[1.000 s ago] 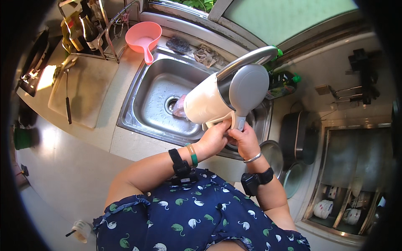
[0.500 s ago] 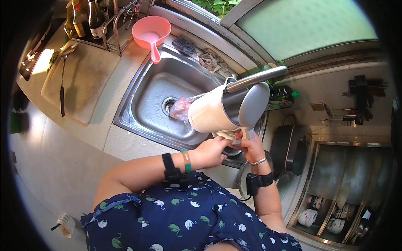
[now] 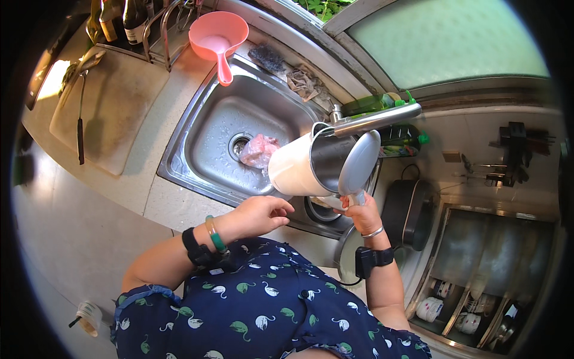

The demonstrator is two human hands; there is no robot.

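Observation:
My right hand (image 3: 362,214) grips the handle of a white electric kettle (image 3: 293,167), which lies tilted over the sink (image 3: 206,122). The kettle's grey lid (image 3: 359,163) stands raised, showing the metal inside. Close by its mouth is the end of the faucet (image 3: 376,121); whether they touch I cannot tell. My left hand (image 3: 257,216) is left of the handle, over the sink's near edge, holding nothing, with its fingers loosely bent and the thumb apart. A clear plastic bag with something pink (image 3: 260,151) rests beside the drain, next to the kettle's base.
A pink dipper (image 3: 217,37) stands at the sink's far left corner, its handle over the rim. Left of the sink, a ladle (image 3: 81,119) lies on a cutting board (image 3: 122,107). Green bottles (image 3: 400,139) stand behind the faucet. A black appliance (image 3: 409,210) sits at the right.
My left hand has let go of the kettle near its handle and drawn back to the left. The kettle stays tilted in my right hand, its lid still raised.

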